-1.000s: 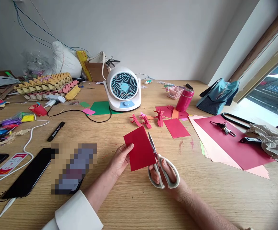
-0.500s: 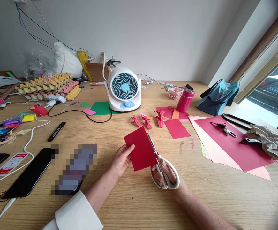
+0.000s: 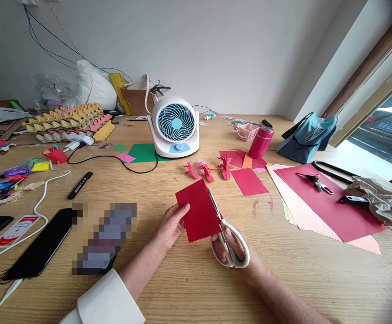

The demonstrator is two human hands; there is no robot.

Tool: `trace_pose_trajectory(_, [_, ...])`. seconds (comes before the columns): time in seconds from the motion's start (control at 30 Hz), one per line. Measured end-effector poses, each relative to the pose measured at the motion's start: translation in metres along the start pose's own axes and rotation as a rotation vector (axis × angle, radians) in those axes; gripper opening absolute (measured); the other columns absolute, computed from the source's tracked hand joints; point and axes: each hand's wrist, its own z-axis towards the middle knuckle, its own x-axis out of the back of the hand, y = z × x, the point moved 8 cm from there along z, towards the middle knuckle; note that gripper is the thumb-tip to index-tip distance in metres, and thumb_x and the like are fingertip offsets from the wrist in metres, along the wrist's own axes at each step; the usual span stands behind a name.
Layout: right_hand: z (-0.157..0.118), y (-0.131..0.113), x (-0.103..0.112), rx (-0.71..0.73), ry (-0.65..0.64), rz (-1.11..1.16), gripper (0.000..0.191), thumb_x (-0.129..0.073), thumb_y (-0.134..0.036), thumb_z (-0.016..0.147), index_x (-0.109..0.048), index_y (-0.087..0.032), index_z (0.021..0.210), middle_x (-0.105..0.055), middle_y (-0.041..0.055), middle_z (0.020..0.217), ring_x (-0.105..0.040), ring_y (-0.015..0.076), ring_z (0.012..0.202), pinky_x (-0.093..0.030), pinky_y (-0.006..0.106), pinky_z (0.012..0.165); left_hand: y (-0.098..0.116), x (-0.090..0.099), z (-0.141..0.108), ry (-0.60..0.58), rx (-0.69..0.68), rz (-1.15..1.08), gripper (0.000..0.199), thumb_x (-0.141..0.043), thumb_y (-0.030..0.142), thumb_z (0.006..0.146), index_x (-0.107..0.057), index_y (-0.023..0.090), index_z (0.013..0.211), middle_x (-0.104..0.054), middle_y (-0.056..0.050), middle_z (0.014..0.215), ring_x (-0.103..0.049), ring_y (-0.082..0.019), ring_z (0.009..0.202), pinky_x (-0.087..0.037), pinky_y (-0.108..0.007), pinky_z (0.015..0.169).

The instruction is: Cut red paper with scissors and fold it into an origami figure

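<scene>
The left hand (image 3: 173,225) pinches the card (image 3: 200,210); the right hand (image 3: 231,245) grips the scissors (image 3: 228,243), blades seemingly at its edge.

Wooden tabletop (image 3: 168,288) with a light grain. Toward the rear stood a white fan (image 3: 176,123) with blue blades, and a green sheet (image 3: 141,152) lay at its base. Three red paper figures (image 3: 226,167) were grouped near the center, close to a flat red rectangle (image 3: 250,182). A pink bottle (image 3: 261,143) stood near a small pink basket (image 3: 248,131). At right were a blue bag (image 3: 305,139) and pale pink sheets (image 3: 304,218); at left, a black marker (image 3: 80,185) and stacked egg trays (image 3: 64,119).
</scene>
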Motion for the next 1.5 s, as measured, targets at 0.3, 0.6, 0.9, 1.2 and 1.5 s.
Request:
trace_pose_trajectory(0.3, [0.000,-0.012,-0.004,0.022,-0.031,-0.115,0.051,-0.045,-0.063,0.090,-0.050,-0.020,0.064,-0.044,-0.0009,0.055,-0.035,0.0109,0.048,-0.025,0.027,0.047,-0.007,0.002,0.000,0.003,0.018,0.027,0.033,-0.084,0.030,0.065,-0.073,0.015,0.092,-0.077,-0.008,0.091,-0.072,-0.020,0.084,-0.055,-0.028,0.076])
trace_pose_trajectory(0.6, [-0.001,-0.015,-0.004,0.036,0.005,-0.120,0.052,-0.043,-0.065,0.090,-0.046,-0.021,0.061,-0.039,-0.0023,0.051,-0.032,0.0112,0.046,-0.023,0.028,0.047,-0.006,0.000,-0.001,0.002,0.020,0.025,0.033,-0.085,0.031,0.064,-0.073,0.014,0.091,-0.077,-0.009,0.092,-0.072,-0.021,0.084,-0.054,-0.028,0.075])
trace_pose_trajectory(0.9, [-0.001,-0.015,-0.004,0.031,0.014,-0.134,0.051,-0.044,-0.062,0.091,-0.046,-0.021,0.061,-0.041,-0.0010,0.052,-0.034,0.0120,0.048,-0.025,0.028,0.048,-0.007,0.000,0.000,-0.004,0.020,-0.002,0.033,-0.084,0.028,0.065,-0.074,0.016,0.093,-0.077,-0.007,0.094,-0.071,-0.019,0.083,-0.055,-0.027,0.074])
trace_pose_trajectory(1.2, [-0.001,-0.008,0.003,0.030,0.038,-0.089,0.048,-0.044,-0.060,0.092,-0.050,-0.020,0.066,-0.045,-0.0009,0.055,-0.037,0.0115,0.048,-0.027,0.028,0.049,-0.008,-0.010,-0.006,-0.048,0.037,0.044,0.032,-0.082,0.029,0.068,-0.073,0.014,0.094,-0.077,-0.010,0.094,-0.071,-0.019,0.083,-0.055,-0.027,0.076])
trace_pose_trajectory(1.5, [-0.001,-0.009,0.002,0.062,0.033,-0.052,0.047,-0.041,-0.055,0.096,-0.047,-0.020,0.065,-0.042,-0.0019,0.053,-0.035,0.0108,0.048,-0.025,0.028,0.050,-0.009,-0.010,-0.005,-0.061,0.039,0.049,0.034,-0.083,0.030,0.068,-0.073,0.013,0.096,-0.076,-0.010,0.094,-0.071,-0.019,0.084,-0.054,-0.027,0.077])
